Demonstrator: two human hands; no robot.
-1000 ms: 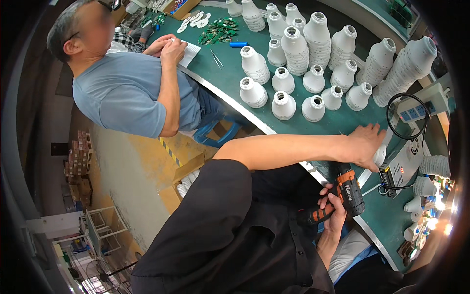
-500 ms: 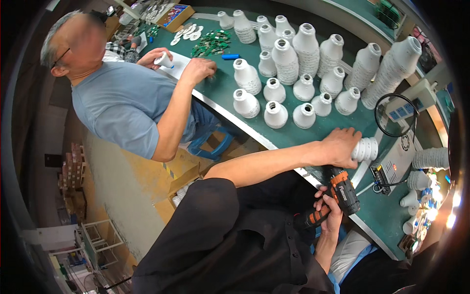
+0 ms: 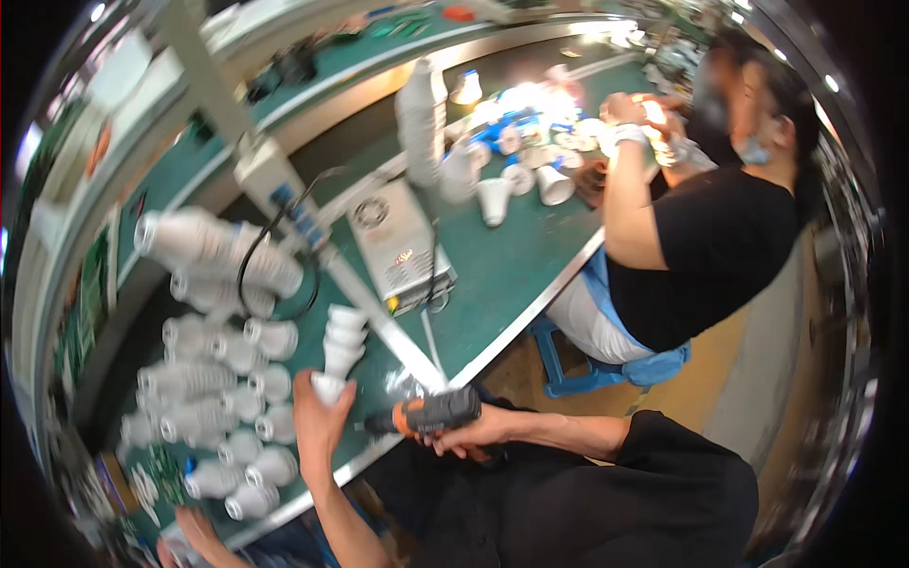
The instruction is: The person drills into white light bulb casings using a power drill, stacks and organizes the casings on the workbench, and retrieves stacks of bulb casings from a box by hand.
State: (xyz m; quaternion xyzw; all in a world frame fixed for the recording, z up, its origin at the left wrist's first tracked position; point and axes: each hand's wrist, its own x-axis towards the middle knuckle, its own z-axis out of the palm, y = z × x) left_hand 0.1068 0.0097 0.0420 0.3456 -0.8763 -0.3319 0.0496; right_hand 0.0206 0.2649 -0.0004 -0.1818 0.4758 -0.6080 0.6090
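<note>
My left hand [image 3: 317, 421] is wrapped around the bottom of a short stack of white plastic cup-shaped housings [image 3: 339, 352] standing on the green bench [image 3: 502, 270]. Just to its right, my right hand [image 3: 469, 437] grips an orange and black electric screwdriver [image 3: 426, 414] held level at the bench's front edge, its tip pointing left toward the stack. Both forearms come in from the lower part of the picture, over my black clothing.
Many white housings [image 3: 213, 379] lie in stacks and singly at the left. A grey power-supply box [image 3: 398, 248] with a black cable sits behind the stack. A person in a black shirt [image 3: 710, 256] sits at the right on a blue stool, working under bright light.
The view has swung far round, so the bench now runs the other way. A different seated person is in view. My left hand still holds the stack; the right still holds the screwdriver.
</note>
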